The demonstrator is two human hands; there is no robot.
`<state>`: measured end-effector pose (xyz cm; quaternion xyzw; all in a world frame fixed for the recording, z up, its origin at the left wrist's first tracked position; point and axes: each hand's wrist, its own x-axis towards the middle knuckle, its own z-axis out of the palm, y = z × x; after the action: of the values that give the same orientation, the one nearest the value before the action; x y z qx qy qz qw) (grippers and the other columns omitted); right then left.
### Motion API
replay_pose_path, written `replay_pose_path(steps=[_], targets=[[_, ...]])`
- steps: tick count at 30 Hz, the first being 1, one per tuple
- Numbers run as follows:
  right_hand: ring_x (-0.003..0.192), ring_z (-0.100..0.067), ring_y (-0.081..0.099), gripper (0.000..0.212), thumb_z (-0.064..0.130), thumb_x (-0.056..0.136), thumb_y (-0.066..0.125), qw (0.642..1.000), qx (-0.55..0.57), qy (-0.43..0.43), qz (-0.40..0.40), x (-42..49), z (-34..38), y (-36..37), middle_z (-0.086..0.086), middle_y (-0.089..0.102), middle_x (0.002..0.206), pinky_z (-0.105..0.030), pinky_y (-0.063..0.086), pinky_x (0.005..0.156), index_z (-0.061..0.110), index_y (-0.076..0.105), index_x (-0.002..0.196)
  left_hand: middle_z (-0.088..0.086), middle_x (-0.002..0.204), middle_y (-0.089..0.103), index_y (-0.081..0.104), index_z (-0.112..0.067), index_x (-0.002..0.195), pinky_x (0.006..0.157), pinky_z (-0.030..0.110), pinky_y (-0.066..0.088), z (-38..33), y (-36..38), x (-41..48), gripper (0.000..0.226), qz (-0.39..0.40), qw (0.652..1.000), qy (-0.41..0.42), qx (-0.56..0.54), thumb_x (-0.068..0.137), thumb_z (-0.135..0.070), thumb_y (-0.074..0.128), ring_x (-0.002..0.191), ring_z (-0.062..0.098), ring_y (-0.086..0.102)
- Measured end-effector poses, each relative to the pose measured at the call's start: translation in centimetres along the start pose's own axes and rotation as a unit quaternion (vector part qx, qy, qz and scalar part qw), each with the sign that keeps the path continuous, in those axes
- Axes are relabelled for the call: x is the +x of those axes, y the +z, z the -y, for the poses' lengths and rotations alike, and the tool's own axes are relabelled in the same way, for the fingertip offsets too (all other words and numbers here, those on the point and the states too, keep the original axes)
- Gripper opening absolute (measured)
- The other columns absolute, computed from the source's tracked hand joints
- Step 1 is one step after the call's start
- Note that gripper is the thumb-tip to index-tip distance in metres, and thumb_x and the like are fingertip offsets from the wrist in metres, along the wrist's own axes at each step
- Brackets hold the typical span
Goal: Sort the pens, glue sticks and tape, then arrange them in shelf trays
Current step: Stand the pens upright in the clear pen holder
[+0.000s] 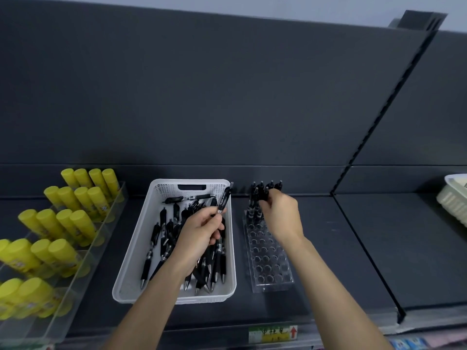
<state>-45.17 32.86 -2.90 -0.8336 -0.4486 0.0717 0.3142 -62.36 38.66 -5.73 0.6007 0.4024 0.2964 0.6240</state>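
A white perforated basket on the dark shelf holds several loose black pens. Over it, my left hand pinches one black pen, tilted with its clicker end up and to the right. Right of the basket stands a clear acrylic pen holder with rows of round holes; several black pens stand upright in its far rows. My right hand reaches to those back rows and grips a standing pen there with curled fingers. Yellow glue sticks fill a clear stepped tray at the left.
The clear stepped tray takes up the shelf's left end. A dark divider runs front to back on the right, with a whitish container beyond it. A price label sits on the shelf's front edge.
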Motion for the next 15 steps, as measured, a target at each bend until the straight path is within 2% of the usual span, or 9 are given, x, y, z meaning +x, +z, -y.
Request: replay_pose_path(steps=[4, 7, 9, 12, 15], targets=[[0.066, -0.024, 0.052, 0.019, 0.011, 0.092, 0.057, 1.0, -0.004, 0.006, 0.006, -0.3, -0.2, -0.3, -0.008, 0.057, 0.073, -0.029, 0.038, 0.053, 0.003, 0.05, 0.076, 0.002, 0.083, 0.065, 0.066, -0.014, 0.102, 0.059, 0.017, 0.046, 0.0, 0.1, 0.1, 0.019, 0.002, 1.0, 0.0, 0.01, 0.097, -0.009, 0.048, 0.063, 0.004, 0.055], [0.081, -0.019, 0.058, 0.01, 0.014, 0.09, 0.062, 0.998, 0.038, 0.026, -0.031, -1.2, -0.1, -0.8, -0.005, 0.064, 0.088, -0.028, 0.048, 0.069, 0.005, 0.061, 0.095, 0.002, 0.084, 0.066, 0.065, -0.013, 0.102, 0.061, 0.016, 0.047, 0.0, 0.1, 0.0, 0.018, 0.022, 0.999, 0.015, 0.024, 0.096, -0.007, 0.05, 0.066, 0.004, 0.057], [0.082, -0.014, 0.059, 0.011, 0.013, 0.088, 0.065, 0.994, 0.091, 0.027, -0.048, -2.0, 0.4, -1.2, 0.0, 0.064, 0.088, -0.024, 0.046, 0.073, 0.009, 0.064, 0.097, 0.0, 0.083, 0.066, 0.066, -0.014, 0.102, 0.061, 0.016, 0.047, -0.1, 0.2, -0.1, 0.018, 0.04, 0.998, 0.031, 0.031, 0.096, -0.006, 0.051, 0.067, 0.004, 0.058], [0.075, -0.01, 0.062, 0.01, 0.012, 0.085, 0.068, 0.977, 0.209, 0.046, 0.016, -2.7, 1.8, -1.2, 0.004, 0.065, 0.081, -0.023, 0.051, 0.072, 0.014, 0.064, 0.093, -0.002, 0.082, 0.068, 0.067, -0.015, 0.103, 0.064, 0.016, 0.048, -0.2, 0.4, -0.2, 0.019, 0.066, 0.996, 0.045, 0.037, 0.095, -0.006, 0.051, 0.069, 0.005, 0.059], [0.068, -0.012, 0.065, 0.009, 0.004, 0.085, 0.066, 0.93, 0.348, 0.072, 0.092, -3.2, 2.8, -0.7, -0.007, 0.066, 0.075, -0.026, 0.057, 0.068, 0.011, 0.062, 0.081, -0.001, 0.083, 0.07, 0.067, -0.018, 0.101, 0.067, 0.017, 0.049, -0.2, 0.6, -0.4, 0.02, 0.09, 0.993, 0.053, 0.05, 0.095, -0.006, 0.052, 0.071, 0.006, 0.061]])
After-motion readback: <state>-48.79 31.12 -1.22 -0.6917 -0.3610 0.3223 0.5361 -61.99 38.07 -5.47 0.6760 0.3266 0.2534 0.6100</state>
